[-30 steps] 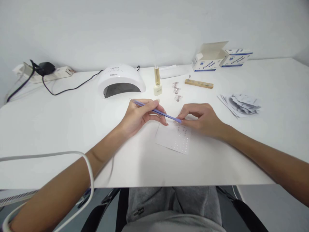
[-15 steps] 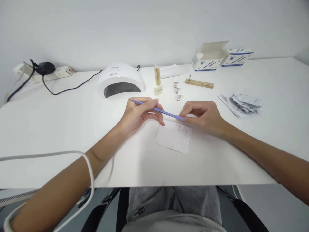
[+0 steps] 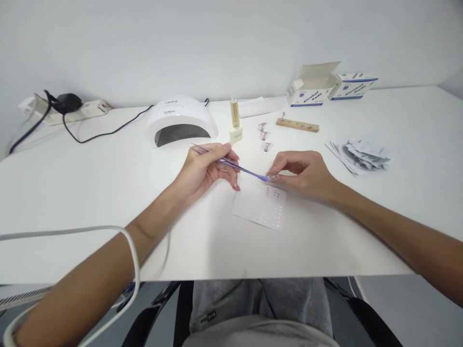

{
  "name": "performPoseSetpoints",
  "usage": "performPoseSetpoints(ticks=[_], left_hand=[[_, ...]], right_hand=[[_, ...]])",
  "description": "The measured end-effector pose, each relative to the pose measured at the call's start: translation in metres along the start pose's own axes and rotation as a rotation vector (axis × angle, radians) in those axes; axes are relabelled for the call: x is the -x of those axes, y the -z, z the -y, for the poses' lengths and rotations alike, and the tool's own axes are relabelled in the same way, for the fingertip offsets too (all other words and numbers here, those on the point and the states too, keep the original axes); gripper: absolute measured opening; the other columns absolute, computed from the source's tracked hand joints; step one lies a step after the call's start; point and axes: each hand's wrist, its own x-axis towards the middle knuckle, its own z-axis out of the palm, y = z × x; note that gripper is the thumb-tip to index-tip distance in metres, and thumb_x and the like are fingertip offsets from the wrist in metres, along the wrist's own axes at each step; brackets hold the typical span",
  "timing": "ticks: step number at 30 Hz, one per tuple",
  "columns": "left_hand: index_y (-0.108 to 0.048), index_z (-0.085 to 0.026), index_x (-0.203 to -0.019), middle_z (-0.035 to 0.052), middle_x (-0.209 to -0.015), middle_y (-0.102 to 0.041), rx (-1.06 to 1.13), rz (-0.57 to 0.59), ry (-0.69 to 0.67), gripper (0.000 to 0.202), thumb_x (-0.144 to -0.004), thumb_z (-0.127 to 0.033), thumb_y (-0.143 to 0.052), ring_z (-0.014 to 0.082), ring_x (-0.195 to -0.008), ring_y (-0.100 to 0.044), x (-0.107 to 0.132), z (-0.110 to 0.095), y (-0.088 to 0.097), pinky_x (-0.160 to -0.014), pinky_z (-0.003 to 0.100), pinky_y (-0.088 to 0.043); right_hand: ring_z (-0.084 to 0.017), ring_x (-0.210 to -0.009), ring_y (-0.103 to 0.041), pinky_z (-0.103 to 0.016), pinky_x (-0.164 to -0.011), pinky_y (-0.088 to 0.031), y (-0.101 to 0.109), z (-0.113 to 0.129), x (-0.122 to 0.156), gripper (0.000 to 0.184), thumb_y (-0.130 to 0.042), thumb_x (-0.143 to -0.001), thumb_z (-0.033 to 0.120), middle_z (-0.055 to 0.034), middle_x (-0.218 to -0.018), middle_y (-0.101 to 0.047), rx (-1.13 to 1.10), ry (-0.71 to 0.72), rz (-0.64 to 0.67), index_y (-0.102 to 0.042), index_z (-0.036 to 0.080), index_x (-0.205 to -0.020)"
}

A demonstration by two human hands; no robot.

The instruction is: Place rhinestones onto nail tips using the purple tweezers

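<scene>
My left hand (image 3: 208,166) is closed around a pair of purple tweezers (image 3: 241,168). Their two thin prongs point back to the left, over the hand. The rounded end reaches right and meets a small clear false nail (image 3: 272,178), pinched between the thumb and fingertips of my right hand (image 3: 302,173). Just below both hands lies a white sticker sheet (image 3: 253,205) with rows of tiny shiny marks. Several false nails (image 3: 265,136) on small metal stands sit beyond my right hand, close to a nail polish bottle (image 3: 236,134) with a gold cap.
A white nail lamp (image 3: 181,113) stands at the back left, near a power strip (image 3: 92,108). Behind to the right are a wooden bar (image 3: 298,125) and two alcohol pad boxes (image 3: 311,96) (image 3: 354,86). Torn packets (image 3: 365,156) lie right. A white cable (image 3: 135,255) loops over my left forearm.
The tweezers have turned in my left hand, so both prongs now show apart. Their rounded end has shifted slightly left and down at the false nail. My right hand stays nearly still.
</scene>
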Motion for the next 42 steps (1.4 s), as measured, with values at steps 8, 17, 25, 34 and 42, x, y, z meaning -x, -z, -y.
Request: performPoseSetpoints(ticks=[8,17,25,34,42], left_hand=[[-0.066,-0.010,-0.068,0.0071,-0.058,-0.067,-0.071,0.016,-0.023,0.035,-0.077,-0.045,-0.069,0.0209,-0.053,-0.067,0.004,0.001,-0.009,-0.056,0.035,-0.059],[-0.065,-0.011,-0.064,0.0062,-0.060,-0.066,-0.073,-0.052,-0.068,0.032,-0.076,-0.040,-0.071,0.0196,-0.052,-0.067,0.002,0.000,-0.007,-0.054,0.034,-0.060],[-0.065,-0.011,-0.064,0.0057,-0.060,-0.067,-0.083,-0.076,-0.066,0.030,-0.075,-0.038,-0.072,0.0194,-0.053,-0.067,0.002,0.000,-0.006,-0.053,0.033,-0.060],[-0.064,-0.011,-0.063,0.0053,-0.059,-0.066,-0.081,-0.080,-0.100,0.031,-0.076,-0.038,-0.071,0.0178,-0.052,-0.066,0.000,0.001,-0.002,-0.053,0.033,-0.060],[-0.063,-0.011,-0.062,0.0054,-0.058,-0.066,-0.054,-0.087,-0.075,0.032,-0.077,-0.038,-0.071,0.0187,-0.050,-0.066,0.000,0.002,-0.004,-0.053,0.034,-0.060]], right_hand=[[-0.016,-0.067,-0.060,-0.032,-0.065,-0.052,-0.004,0.005,0.001,0.027,-0.075,-0.070,0.045,-0.0038,-0.072,-0.066,0.029,-0.004,0.043,-0.068,0.020,-0.066],[-0.015,-0.066,-0.059,-0.032,-0.063,-0.052,-0.002,0.005,0.001,0.023,-0.076,-0.070,0.041,-0.0034,-0.071,-0.065,0.002,-0.022,0.012,-0.068,0.020,-0.067],[-0.019,-0.070,-0.061,-0.036,-0.063,-0.054,0.002,0.001,0.000,0.020,-0.076,-0.069,0.044,-0.0032,-0.073,-0.066,0.036,-0.049,0.014,-0.068,0.026,-0.068],[-0.018,-0.070,-0.062,-0.034,-0.065,-0.053,0.003,0.000,0.000,0.018,-0.076,-0.070,0.039,-0.0028,-0.073,-0.067,0.029,-0.038,0.008,-0.068,0.024,-0.067],[-0.016,-0.065,-0.061,-0.031,-0.062,-0.052,-0.001,0.009,-0.001,0.025,-0.076,-0.069,0.042,-0.0036,-0.070,-0.067,0.082,-0.039,0.043,-0.066,0.020,-0.062]])
